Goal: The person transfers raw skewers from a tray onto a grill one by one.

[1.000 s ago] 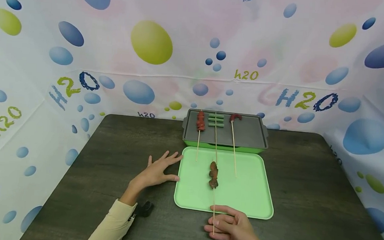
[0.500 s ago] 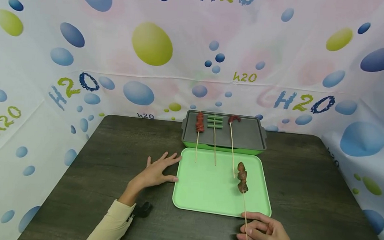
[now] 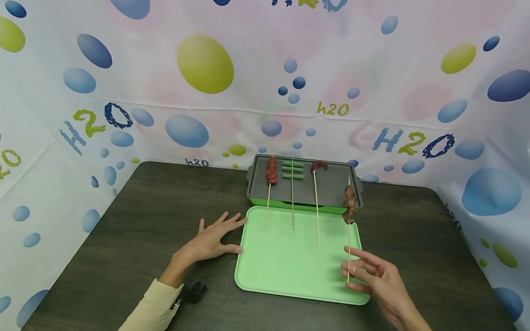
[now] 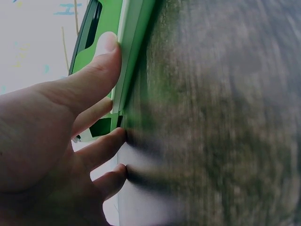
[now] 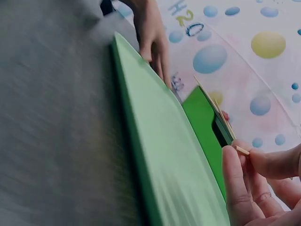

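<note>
My right hand (image 3: 378,281) pinches the bare wooden end of a brown meat skewer (image 3: 349,205) above the right side of the light green tray (image 3: 299,269). The skewer's meat end overlaps the right part of the grill (image 3: 332,190) in the head view. My left hand (image 3: 208,240) lies with fingers spread at the tray's left edge, the thumb right at the rim (image 4: 110,42). On the grill lie a red meat skewer (image 3: 271,171), a skewer with green pieces (image 3: 293,170) and one with a dark red curled piece (image 3: 318,167). Their sticks reach out over the tray.
The grill has a dark plate and a green base and stands directly behind the tray. Under both is a dark wood-look table (image 3: 177,190). A white sheet (image 3: 253,58) printed with blue and yellow-green bubbles hangs behind. A black object (image 3: 195,292) is at the left wrist.
My right hand has carried the brown meat skewer from the tray's middle to the right, then forward, so its tip now overlaps the grill's right side. The left hand stays at the tray edge.
</note>
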The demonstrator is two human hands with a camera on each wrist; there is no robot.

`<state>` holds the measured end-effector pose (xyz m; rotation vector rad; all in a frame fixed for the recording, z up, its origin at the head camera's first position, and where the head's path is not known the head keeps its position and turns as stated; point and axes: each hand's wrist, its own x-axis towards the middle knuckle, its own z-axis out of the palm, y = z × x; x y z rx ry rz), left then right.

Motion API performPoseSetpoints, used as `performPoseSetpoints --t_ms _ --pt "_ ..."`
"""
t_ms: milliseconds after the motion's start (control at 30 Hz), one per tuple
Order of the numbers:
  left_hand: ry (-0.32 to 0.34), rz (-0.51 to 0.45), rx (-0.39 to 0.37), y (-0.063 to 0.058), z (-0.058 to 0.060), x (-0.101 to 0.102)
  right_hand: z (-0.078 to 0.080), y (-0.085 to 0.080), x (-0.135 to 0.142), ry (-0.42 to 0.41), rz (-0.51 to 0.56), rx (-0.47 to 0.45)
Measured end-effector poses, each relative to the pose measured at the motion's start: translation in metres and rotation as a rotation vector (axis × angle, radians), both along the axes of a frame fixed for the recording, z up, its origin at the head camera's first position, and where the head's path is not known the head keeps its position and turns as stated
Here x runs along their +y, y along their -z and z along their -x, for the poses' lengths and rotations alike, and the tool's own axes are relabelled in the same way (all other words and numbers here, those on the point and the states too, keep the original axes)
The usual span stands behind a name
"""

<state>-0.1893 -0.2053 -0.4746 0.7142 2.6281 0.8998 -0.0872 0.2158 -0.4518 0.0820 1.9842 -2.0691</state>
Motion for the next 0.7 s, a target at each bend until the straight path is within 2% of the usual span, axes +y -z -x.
performPoseSetpoints --t_ms 333,700 --pt "0.001 0.002 0.0 0.003 0.001 0.0 0.05 -0.004 0.004 0.041 0.028 0.005" --pt "0.0 -0.008 0.004 0.004 0.0 -0.001 0.087 -0.016 0.011 0.075 0.124 -0.023"
